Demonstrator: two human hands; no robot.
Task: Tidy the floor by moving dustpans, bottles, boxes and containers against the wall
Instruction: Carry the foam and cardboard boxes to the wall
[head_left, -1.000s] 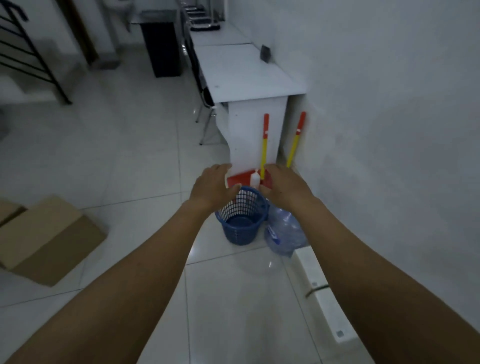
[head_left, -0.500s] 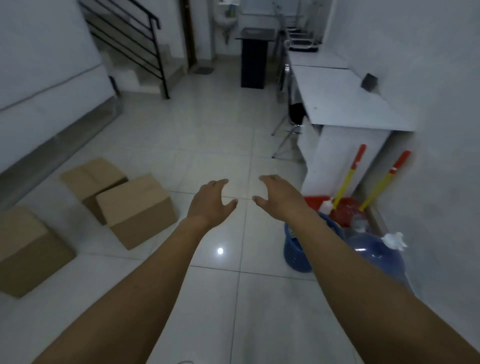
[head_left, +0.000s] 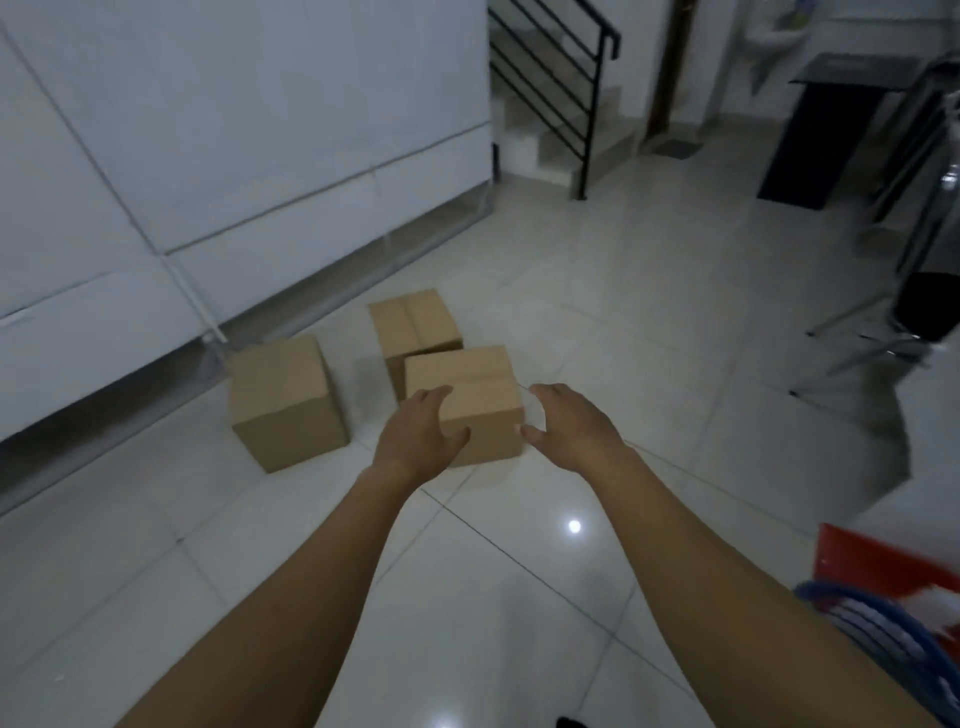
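Turning left from basket: nearest box now between left hand, right hand; both grips spread, empty.

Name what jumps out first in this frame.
Three cardboard boxes sit mid-floor near the left wall: nearest box, left box, far box. The left hand and right hand stretch open toward the nearest box. A blurred red dustpan and blue basket show at lower right.
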